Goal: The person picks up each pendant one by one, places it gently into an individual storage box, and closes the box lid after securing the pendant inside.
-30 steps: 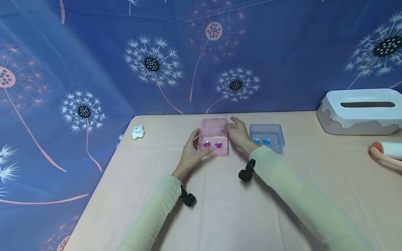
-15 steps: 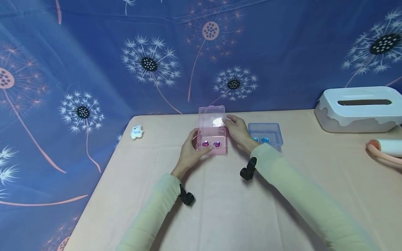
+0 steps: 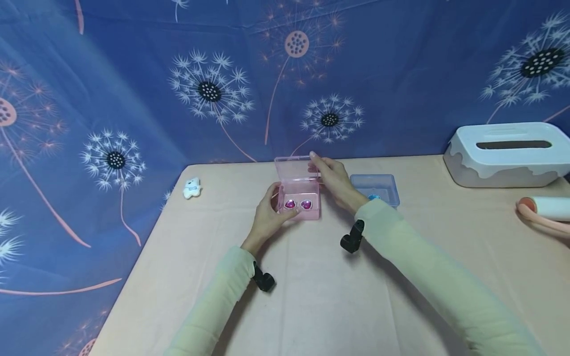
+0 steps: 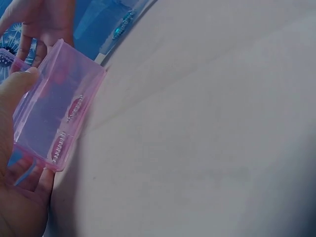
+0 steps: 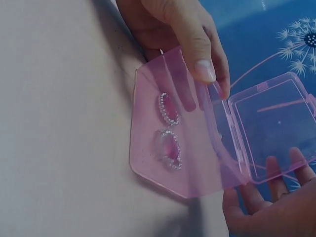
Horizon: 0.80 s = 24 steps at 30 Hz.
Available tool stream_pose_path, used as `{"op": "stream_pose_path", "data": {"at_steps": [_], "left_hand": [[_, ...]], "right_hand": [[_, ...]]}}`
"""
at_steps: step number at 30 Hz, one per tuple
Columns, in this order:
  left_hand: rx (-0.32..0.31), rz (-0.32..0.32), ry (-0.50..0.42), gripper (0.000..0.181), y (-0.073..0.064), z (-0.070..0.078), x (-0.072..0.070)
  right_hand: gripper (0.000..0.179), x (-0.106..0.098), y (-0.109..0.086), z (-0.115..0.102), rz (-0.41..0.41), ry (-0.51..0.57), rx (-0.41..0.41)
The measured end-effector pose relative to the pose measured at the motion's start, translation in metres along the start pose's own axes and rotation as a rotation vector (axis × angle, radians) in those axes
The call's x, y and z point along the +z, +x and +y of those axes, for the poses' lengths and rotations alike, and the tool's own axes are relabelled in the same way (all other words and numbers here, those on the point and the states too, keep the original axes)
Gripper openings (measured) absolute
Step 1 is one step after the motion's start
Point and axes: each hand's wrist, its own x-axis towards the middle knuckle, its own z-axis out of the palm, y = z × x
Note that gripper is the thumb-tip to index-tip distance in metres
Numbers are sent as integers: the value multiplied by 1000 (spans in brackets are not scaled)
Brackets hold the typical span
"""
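Note:
In the head view my left hand [image 3: 268,213] grips the near left side of a see-through pink box [image 3: 299,190]. The left thumb lies over its front edge, with the other fingers at the far side. Two pink gems with silver beaded rims [image 5: 169,109] lie inside. The hinged lid [image 3: 294,169] stands raised at the back. My right hand [image 3: 337,183] is at the lid's right edge; its fingers [image 5: 276,183] extend behind the lid and show through it. Right of that hand sits a see-through blue box [image 3: 386,187] holding a blue gem [image 3: 373,197], partly hidden by the right wrist.
A small white bear figure [image 3: 192,188] lies at the table's far left. A white and grey tissue box [image 3: 512,160] stands at the back right, with a white cylinder [image 3: 552,207] in front. Behind the cloth-covered table [image 3: 329,296] hangs a blue dandelion-print cloth [image 3: 392,74].
The lid has swung up from a lower, backward lean, then tilted a little. My right hand has shifted up and left from the lid's side to behind it. My left hand keeps its hold.

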Motion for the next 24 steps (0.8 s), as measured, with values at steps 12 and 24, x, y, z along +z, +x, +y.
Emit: {"op": "stream_pose_path", "data": {"at_steps": [12, 24], "left_hand": [[-23, -22, 3, 87, -6, 13, -3], [-72, -26, 29, 94, -2, 4, -3]], "right_hand": [[47, 0, -5, -2, -79, -22, -13], [36, -19, -7, 2, -293, -216, -72]]}}
